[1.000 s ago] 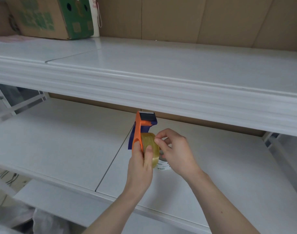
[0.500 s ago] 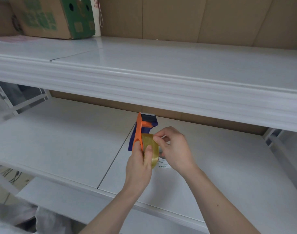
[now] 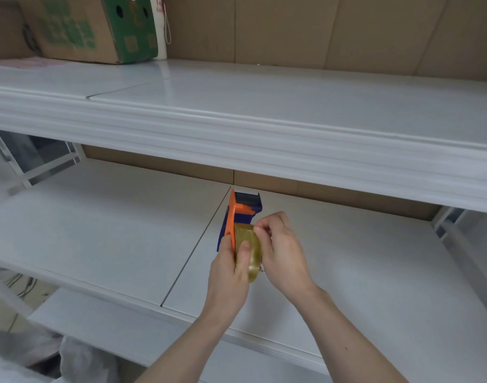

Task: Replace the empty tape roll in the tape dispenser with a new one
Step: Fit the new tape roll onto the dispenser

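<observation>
An orange and blue tape dispenser is held upright above the lower white shelf. A yellowish clear tape roll sits on its side. My left hand grips the dispenser from below, with the thumb on the orange plate and a finger pressed on the roll. My right hand is against the roll's right side, thumb and forefinger pinched at the roll's top edge. A small white object peeks out beneath the roll, mostly hidden by my hands.
The upper white shelf overhangs just behind and above the dispenser. A green and brown cardboard box stands on it at the far left. Brown cardboard lines the back wall. White shelf brackets are at the right.
The hands and dispenser have stayed in nearly the same place. My right fingertips have shifted slightly up along the top of the roll. The view has drifted a little.
</observation>
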